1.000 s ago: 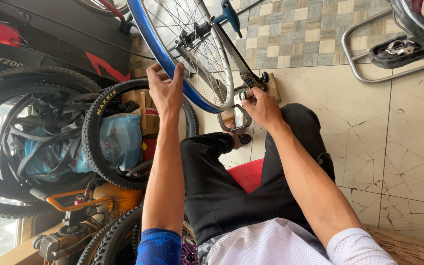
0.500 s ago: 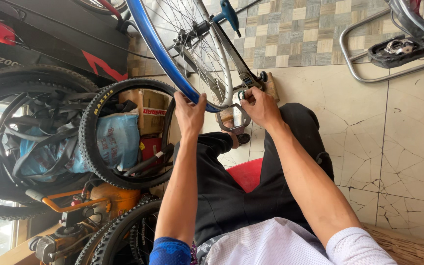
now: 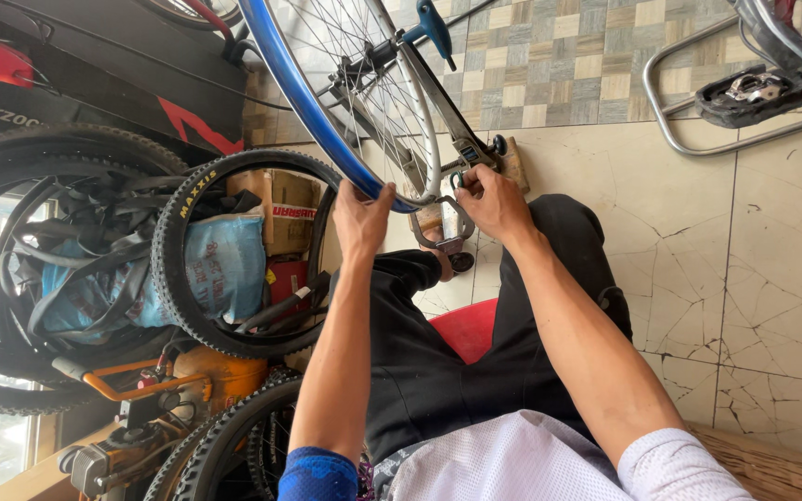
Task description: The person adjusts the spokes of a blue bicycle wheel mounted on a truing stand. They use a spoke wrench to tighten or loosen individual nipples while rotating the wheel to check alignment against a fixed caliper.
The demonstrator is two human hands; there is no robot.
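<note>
Your left hand (image 3: 361, 218) is closed on the blue wheel rim (image 3: 303, 93), upper centre of frame. Right hand (image 3: 492, 206) pinches the truing stand (image 3: 447, 111) caliper, prob. its knob.

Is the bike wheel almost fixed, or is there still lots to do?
Done: the blue-rimmed wheel sits clamped in its metal stand, with no tyre on it. In hand: the left hand grips the rim's bottom edge, while the right hand works at the stand's arm beside it. Left: tyres lie nearby, unfitted. How true the wheel runs cannot be seen.
</note>
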